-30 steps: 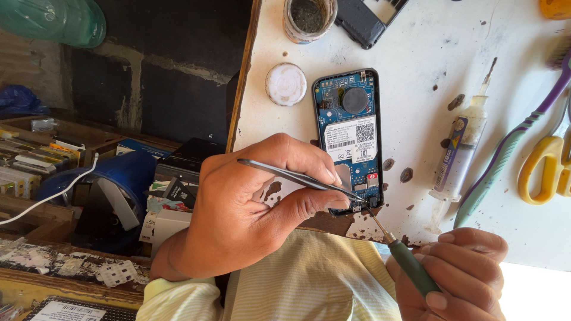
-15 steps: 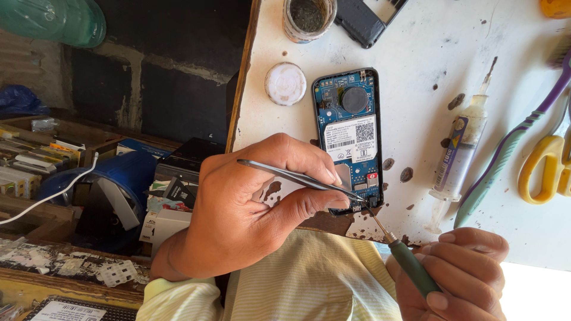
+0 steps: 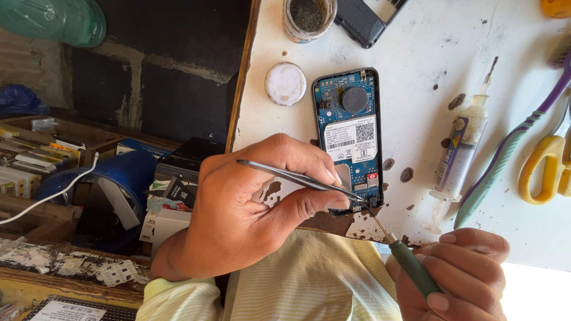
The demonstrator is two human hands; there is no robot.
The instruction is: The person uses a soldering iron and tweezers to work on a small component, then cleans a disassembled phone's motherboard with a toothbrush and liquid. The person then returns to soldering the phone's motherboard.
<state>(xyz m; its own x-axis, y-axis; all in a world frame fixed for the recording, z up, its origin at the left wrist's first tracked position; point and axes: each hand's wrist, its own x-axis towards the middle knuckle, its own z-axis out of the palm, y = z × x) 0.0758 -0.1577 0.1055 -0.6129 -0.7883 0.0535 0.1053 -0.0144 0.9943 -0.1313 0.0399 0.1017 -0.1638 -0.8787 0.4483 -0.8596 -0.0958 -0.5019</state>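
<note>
An opened phone (image 3: 351, 137) lies back-up on the white table (image 3: 416, 53), with its blue circuit board and a white label showing. My left hand (image 3: 238, 220) pinches thin metal tweezers (image 3: 291, 175), and their tips rest at the phone's lower edge. My right hand (image 3: 458, 273) grips a green-handled tool (image 3: 410, 267). Its thin metal tip meets the same lower corner of the phone, beside the tweezer tips.
A syringe (image 3: 461, 154), a purple-green toothbrush (image 3: 505, 154) and yellow scissors (image 3: 544, 166) lie right of the phone. A white round lid (image 3: 285, 83), a jar (image 3: 308, 18) and a black phone frame (image 3: 366, 18) sit beyond it. Boxes and a blue object (image 3: 119, 178) crowd the left side.
</note>
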